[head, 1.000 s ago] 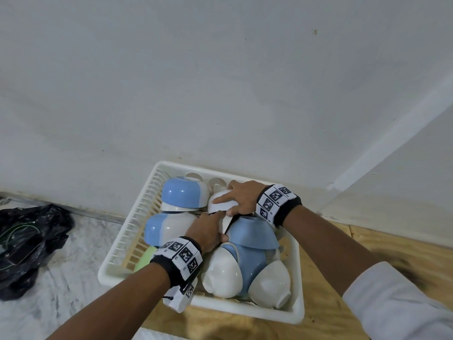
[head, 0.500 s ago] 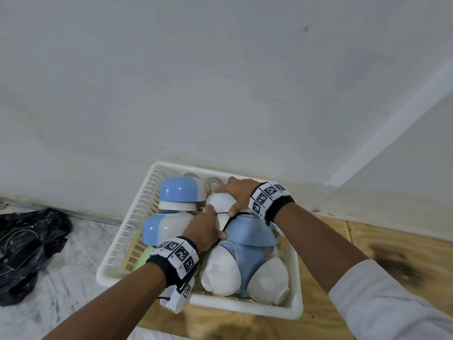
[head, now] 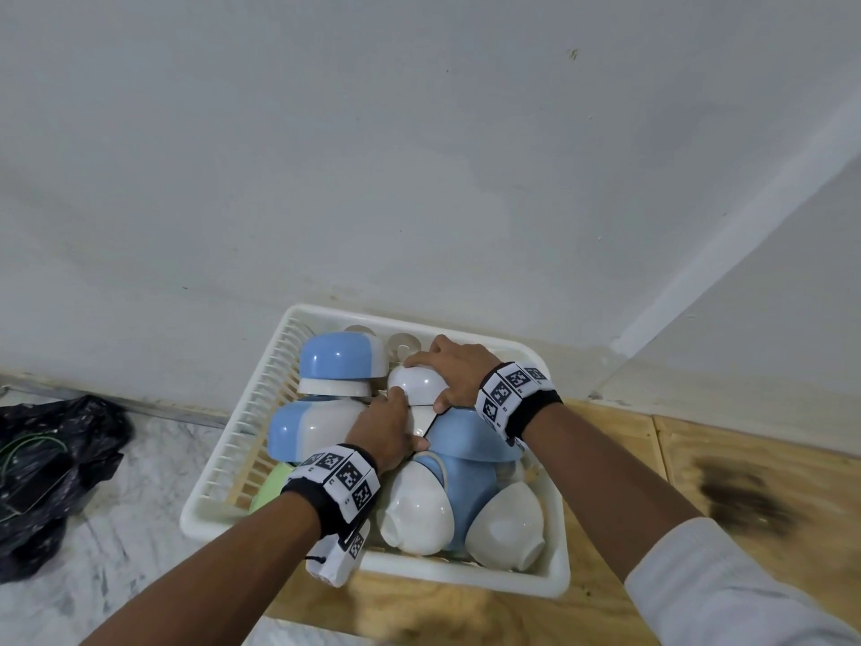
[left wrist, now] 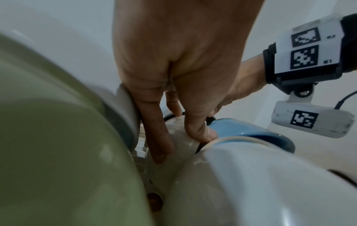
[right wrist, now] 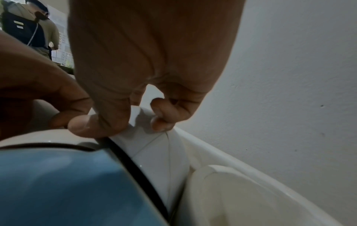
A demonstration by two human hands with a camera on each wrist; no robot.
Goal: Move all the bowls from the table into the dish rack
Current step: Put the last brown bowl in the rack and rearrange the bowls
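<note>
A white dish rack [head: 466, 575] stands against the wall, packed with upturned bowls. A small white bowl [head: 414, 382] sits at the back middle, between two blue-and-white bowls [head: 335, 356] on its left and a blue bowl [head: 470, 435] on its right. My right hand [head: 459, 370] curls over its top, thumb on the near side. My left hand [head: 386, 426] holds its lower part between index finger and thumb, as the left wrist view shows [left wrist: 179, 137]. Two white bowls [head: 414, 510] lie in the rack's front, and a green bowl [head: 270, 487] sits under my left wrist.
The rack sits on a wooden table [head: 699, 505] that runs to the right. A black plastic bag [head: 51, 463] lies on the marble surface [head: 116, 552] to the left. The white wall is just behind the rack. A person [right wrist: 34, 23] stands far off in the right wrist view.
Both hands stayed on the small white bowl. My right hand slid further over its top, and the bowl turned dome-up and settled between its neighbours.
</note>
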